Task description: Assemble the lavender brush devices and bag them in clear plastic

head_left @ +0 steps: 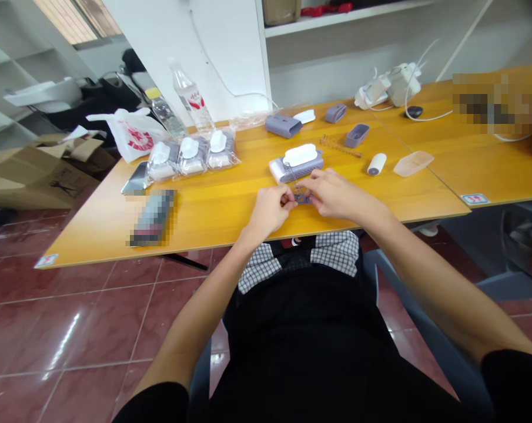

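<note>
Purple and clear, a small piece [303, 198] sits between the fingertips of both hands near the tabletop's [213, 205] front edge, its exact form too small to tell. The left hand [266, 212] pinches its left end; the right hand [331, 192] bends its fingers over the other side, though whether they grip I cannot tell. Close fingertip work seems the step in hand; the next move probably calls for a steady left pinch and a light right touch.

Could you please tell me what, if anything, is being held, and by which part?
A small purple part, seemingly by its left end in the left grip; the right grip is at its right side, exact hold hidden.
</note>
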### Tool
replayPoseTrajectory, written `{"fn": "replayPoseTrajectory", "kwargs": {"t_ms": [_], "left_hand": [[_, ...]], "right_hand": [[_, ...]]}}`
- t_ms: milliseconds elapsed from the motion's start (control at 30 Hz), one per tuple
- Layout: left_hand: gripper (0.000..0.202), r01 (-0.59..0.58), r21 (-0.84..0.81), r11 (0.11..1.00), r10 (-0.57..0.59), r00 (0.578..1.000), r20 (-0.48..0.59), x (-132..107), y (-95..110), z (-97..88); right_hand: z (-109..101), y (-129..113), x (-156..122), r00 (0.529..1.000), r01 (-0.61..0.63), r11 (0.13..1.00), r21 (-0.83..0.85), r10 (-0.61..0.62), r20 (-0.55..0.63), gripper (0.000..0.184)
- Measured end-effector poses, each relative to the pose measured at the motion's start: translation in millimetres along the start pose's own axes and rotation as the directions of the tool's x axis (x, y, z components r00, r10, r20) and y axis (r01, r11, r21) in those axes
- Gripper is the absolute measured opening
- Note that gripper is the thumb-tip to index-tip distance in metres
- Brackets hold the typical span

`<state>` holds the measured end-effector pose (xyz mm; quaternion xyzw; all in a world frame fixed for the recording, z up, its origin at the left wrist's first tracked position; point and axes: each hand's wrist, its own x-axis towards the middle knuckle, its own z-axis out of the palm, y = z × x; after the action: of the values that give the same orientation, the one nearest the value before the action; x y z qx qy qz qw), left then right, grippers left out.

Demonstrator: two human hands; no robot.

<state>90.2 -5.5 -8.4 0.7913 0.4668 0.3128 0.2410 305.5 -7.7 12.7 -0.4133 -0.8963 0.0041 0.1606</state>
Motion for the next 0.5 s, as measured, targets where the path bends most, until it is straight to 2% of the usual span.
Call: {"fn": "replayPoseTrajectory", "kwargs": {"t_ms": [100,333,500], "left_hand": [[0.020,0.001,0.022,1.000,-0.001,1.000,-0.010,-0.2,0.2,-0.2],[0.031,0.030,0.113,0.993,-0.029,0.999,-0.017,-0.2,4.8,-1.8],[0.034,0.024,0.129,0.991,-0.022,1.000,-0.020,-0.5,4.1,-1.4]], "right_hand": [[-1.9,-8.7,0.5,1.000,0.025,0.995,-0.093,-0.025,0.002,0.033],[-4.1,-17.9,-2.1,0.997,0.074,0.979,-0.190,-0.071,0.021,0.041],[-0.4,-26.9,-7.4,1.000,0.022,0.962,-0.271,-0.024,-0.005,0.045]]}}
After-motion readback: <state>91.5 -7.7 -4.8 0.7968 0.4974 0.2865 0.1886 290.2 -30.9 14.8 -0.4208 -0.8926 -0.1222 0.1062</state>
